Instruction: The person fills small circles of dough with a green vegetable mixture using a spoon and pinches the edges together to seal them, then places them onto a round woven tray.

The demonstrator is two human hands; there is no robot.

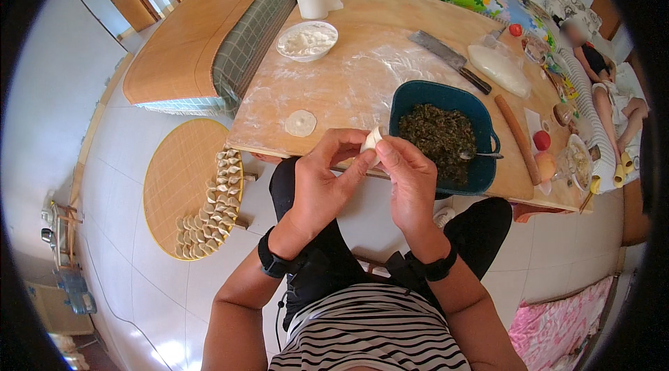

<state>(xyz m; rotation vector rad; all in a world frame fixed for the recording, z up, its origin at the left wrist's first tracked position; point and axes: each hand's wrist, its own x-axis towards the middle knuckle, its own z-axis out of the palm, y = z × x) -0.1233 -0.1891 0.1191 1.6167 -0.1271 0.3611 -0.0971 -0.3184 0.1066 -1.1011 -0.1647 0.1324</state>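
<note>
Between my two hands, above the table's front edge, is a folded dumpling of pale dough. My left hand pinches it from the left with thumb and fingers. From the right, the thumb and fingertips of my right hand press on its edge. A flat round dough wrapper lies on the floured wooden board to the left. Just right of my hands stands a dark teal basin of chopped dark green filling, with a metal spoon resting in it.
Rows of dumplings sit on a round tray at lower left. Behind lie a bowl of flour, a paper roll and a cleaver. Rightward are a rolling pin, a plastic bag and a reclining person.
</note>
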